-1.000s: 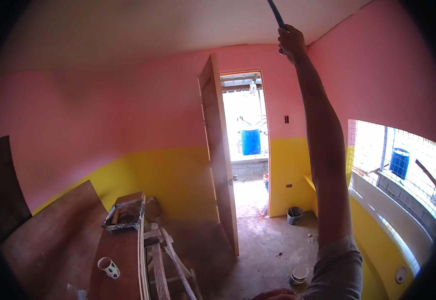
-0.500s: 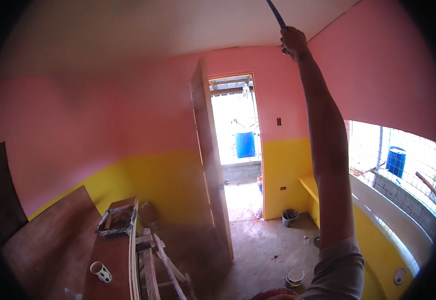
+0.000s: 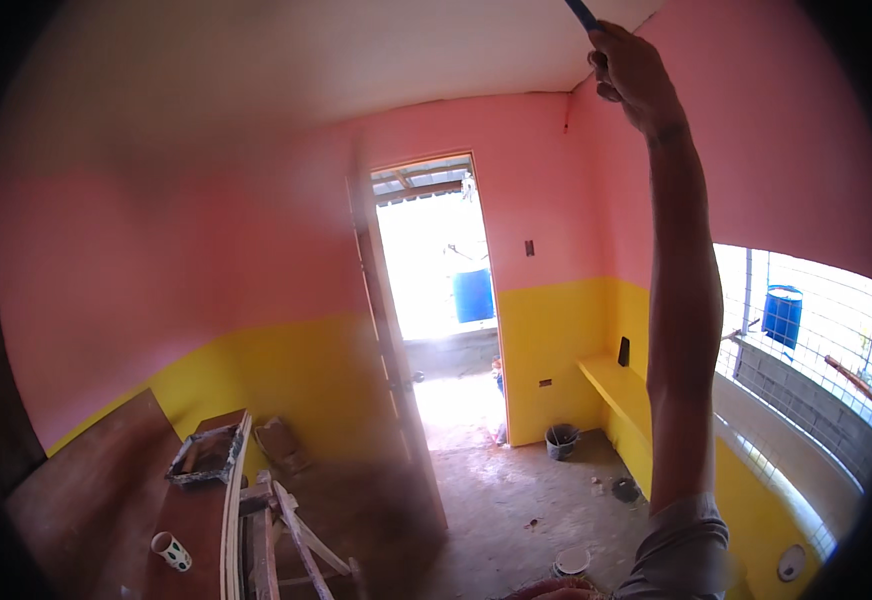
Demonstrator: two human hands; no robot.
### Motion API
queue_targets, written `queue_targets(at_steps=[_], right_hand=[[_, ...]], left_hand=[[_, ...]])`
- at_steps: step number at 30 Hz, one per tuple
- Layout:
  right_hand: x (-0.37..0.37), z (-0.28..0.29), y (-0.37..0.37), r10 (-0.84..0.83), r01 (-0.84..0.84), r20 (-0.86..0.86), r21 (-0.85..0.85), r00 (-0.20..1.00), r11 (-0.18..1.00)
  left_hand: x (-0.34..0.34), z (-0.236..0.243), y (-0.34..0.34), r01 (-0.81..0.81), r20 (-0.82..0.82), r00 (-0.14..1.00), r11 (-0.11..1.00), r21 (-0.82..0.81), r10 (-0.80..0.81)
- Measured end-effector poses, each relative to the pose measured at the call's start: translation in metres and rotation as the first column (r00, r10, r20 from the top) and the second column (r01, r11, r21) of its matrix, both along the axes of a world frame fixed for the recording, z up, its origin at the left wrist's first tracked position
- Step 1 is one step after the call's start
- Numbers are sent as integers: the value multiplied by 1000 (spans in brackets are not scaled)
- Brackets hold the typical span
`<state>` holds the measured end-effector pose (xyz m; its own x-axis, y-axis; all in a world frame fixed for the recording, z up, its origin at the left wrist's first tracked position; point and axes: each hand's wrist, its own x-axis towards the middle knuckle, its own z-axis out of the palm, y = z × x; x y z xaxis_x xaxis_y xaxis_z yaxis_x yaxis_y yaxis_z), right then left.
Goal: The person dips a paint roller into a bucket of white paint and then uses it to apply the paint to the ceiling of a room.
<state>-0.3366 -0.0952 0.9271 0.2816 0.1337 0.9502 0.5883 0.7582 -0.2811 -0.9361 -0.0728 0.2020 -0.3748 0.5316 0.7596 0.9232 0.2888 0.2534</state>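
Note:
Raised high on my right side, my right hand [image 3: 638, 75] is closed around a slim dark handle [image 3: 583, 14]. The handle slants up and left against the pale ceiling [image 3: 356, 60]. Its upper end runs out of the top edge, so the head of the tool is hidden. My right arm stretches almost straight up in front of the pink upper wall [image 3: 786, 130]. No part of my left hand shows.
A door [image 3: 393, 340] stands ajar beside a bright doorway. At lower left, a paint tray [image 3: 206, 455] and patterned cup [image 3: 171, 551] rest on a brown board; wooden sawhorse-like legs [image 3: 301, 540] stand alongside. A bucket [image 3: 561, 441] sits near a yellow ledge [image 3: 616, 390]; a round-lidded can [image 3: 572, 561] is nearer.
My right hand, still gripping the handle, has moved right and a little higher in the picture. The view has turned slightly right, so the doorway and tray sit further left.

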Motion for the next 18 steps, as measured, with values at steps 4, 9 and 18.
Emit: queue_targets(at_steps=[4, 9, 18], right_hand=[[-18, 2, -12, -64, 64, 23, 19, 998, 998], [39, 35, 43, 162, -162, 18, -5, 987, 987], [35, 22, 9, 255, -255, -2, 43, 967, 966]], left_hand=[[-10, -23, -2, -48, 33, 998, 994, -96, 51], [-8, -19, 6, -76, -14, 997, 992, -103, 75], [-100, -185, 38, -142, -153, 975, 982, 127, 161]])
